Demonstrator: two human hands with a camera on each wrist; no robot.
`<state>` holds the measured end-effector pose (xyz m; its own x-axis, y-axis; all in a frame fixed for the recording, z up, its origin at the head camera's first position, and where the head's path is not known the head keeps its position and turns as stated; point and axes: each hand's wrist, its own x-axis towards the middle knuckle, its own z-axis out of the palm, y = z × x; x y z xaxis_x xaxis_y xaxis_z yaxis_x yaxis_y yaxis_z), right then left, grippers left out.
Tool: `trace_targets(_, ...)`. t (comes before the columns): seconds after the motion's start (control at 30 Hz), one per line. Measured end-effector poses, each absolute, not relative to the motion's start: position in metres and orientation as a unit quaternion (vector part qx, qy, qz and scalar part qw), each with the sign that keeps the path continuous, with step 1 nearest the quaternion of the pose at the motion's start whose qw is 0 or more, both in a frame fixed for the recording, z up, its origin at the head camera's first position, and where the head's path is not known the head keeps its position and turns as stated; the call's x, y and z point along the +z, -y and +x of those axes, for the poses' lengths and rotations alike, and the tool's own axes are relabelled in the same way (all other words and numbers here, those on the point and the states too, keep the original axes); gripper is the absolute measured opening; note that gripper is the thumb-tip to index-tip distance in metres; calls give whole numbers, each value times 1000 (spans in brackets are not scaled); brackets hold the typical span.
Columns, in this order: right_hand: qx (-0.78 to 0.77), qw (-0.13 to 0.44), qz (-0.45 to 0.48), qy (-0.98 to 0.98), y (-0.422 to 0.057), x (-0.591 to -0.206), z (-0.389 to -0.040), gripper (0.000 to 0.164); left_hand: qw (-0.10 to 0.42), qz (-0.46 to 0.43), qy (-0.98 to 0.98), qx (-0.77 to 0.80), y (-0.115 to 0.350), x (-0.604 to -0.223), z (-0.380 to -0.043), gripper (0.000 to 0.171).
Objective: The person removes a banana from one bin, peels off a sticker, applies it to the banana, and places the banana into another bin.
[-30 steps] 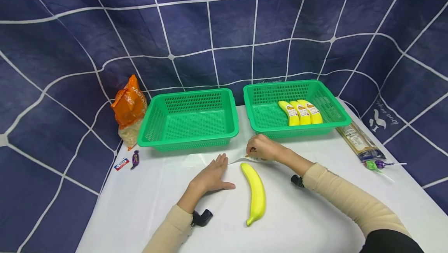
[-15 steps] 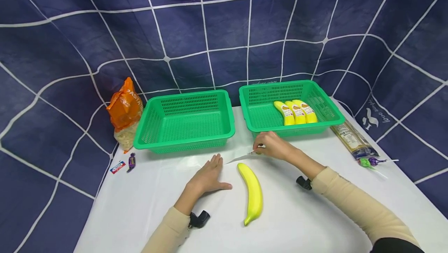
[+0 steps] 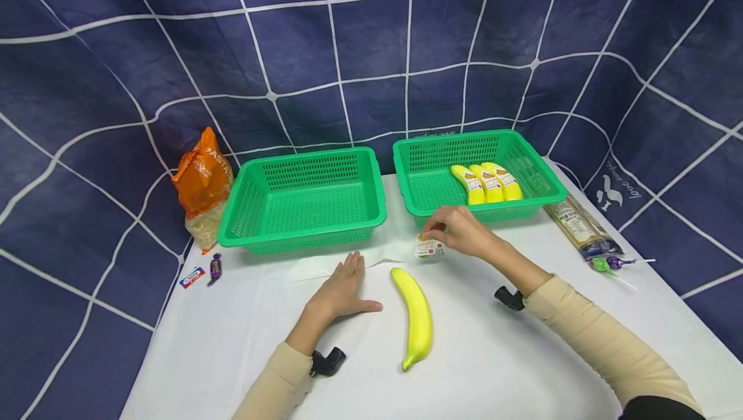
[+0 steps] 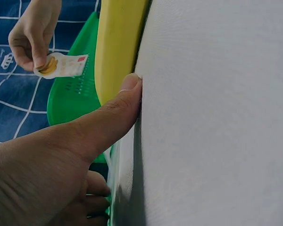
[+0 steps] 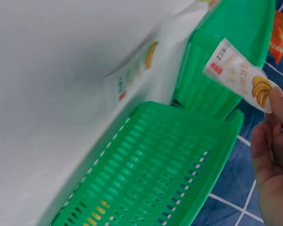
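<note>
My right hand (image 3: 458,231) pinches a white label (image 3: 429,247) by one end, raised in front of the right basket. In the right wrist view the label (image 5: 238,75) shows a banana picture and a small red mark. My left hand (image 3: 344,291) lies with fingers spread on the white table, its fingertips at a pale backing strip (image 3: 316,266). A similar printed label (image 5: 134,70) shows on that strip in the right wrist view. Between the hands, a yellow banana (image 3: 416,320) without a visible label lies on the table, apart from the left thumb.
Two green baskets stand at the back; the right one (image 3: 482,212) holds three labelled bananas (image 3: 486,184), the left one (image 3: 302,239) is empty. An orange pasta bag (image 3: 203,178) and small sweets (image 3: 215,270) sit left. A flat packet (image 3: 583,226) and lollipops (image 3: 612,264) lie right.
My right hand has lifted the label off the strip and moved slightly right. The strip has dropped back down toward the table. My left hand stays in place.
</note>
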<state>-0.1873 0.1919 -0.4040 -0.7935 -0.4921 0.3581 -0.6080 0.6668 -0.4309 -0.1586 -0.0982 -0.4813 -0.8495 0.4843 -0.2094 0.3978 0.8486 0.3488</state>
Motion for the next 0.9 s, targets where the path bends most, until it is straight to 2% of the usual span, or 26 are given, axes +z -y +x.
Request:
trace_targets(0.2, 296, 78, 282, 909, -186, -399, -185, 6, 116, 233, -954, 149, 97, -480, -159, 126)
trace_targets(0.37, 311, 48, 263, 912, -182, -393, -180, 4, 109, 242, -949, 167, 96, -479, -158, 122)
trace_targets(0.6, 329, -22, 245, 912, -176, -386, -168, 5, 157, 240, -905, 313, 82, -475, -139, 109)
trace_targets(0.9, 331, -67, 250, 908, -168, -381, -158, 7, 190, 245, -872, 378, 59, -476, -112, 113)
